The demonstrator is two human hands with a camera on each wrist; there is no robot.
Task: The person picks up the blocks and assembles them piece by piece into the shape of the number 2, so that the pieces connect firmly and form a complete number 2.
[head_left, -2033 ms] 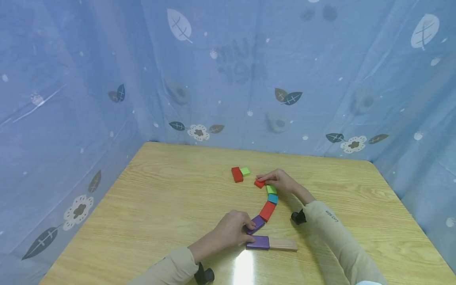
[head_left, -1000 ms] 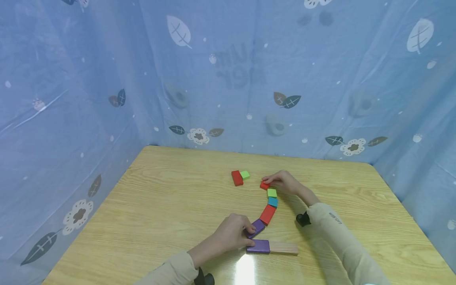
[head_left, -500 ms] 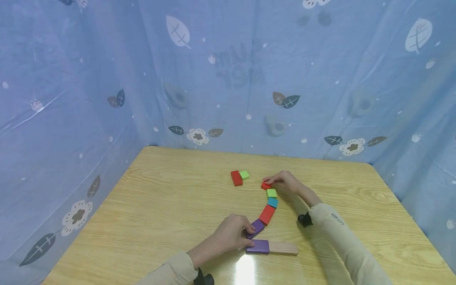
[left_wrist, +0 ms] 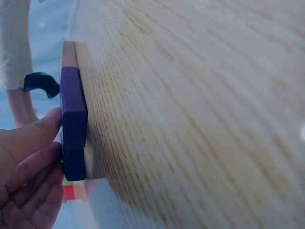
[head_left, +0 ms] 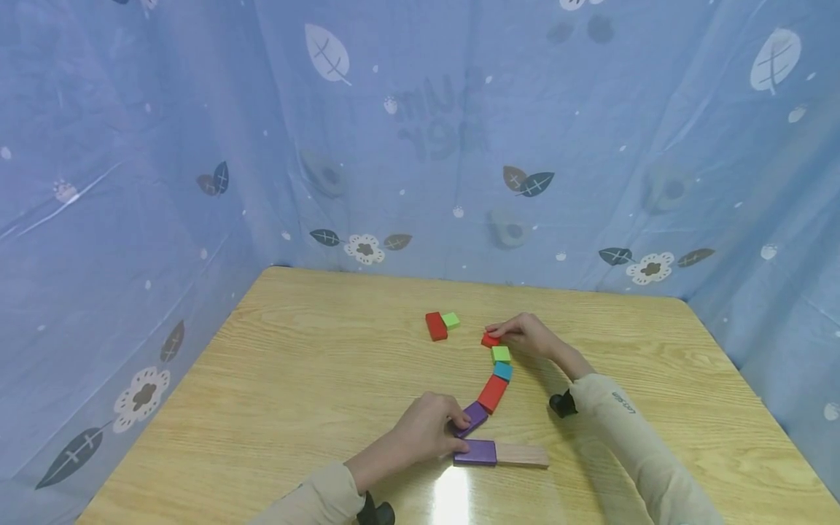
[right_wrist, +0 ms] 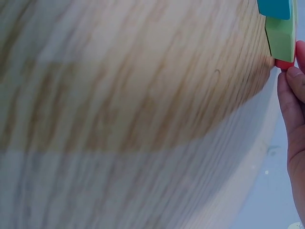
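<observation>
Wooden blocks make a curve on the table in the head view. My right hand [head_left: 530, 335] pinches a small red block [head_left: 489, 340] at the far end, by a light green block [head_left: 501, 355]. A blue block [head_left: 503, 370], a longer red block [head_left: 492, 394] and a tilted purple block [head_left: 476, 417] follow toward me. My left hand [head_left: 426, 424] rests its thumb on a second purple block [head_left: 475, 453] and a finger on the tilted one. An unpainted block [head_left: 521, 455] touches the second purple block's right end. In the right wrist view, fingers partly hide the small red block [right_wrist: 284, 64].
Left of the right hand lie a dark red block [head_left: 436, 327] and a light green block [head_left: 450, 321], touching. The wood-grain table [head_left: 315, 364] ends at a blue patterned curtain [head_left: 420, 146] at the back and sides.
Over two seconds, my right hand has shifted the small red block slightly right, toward the green block's far end. My left hand stays on the purple blocks.
</observation>
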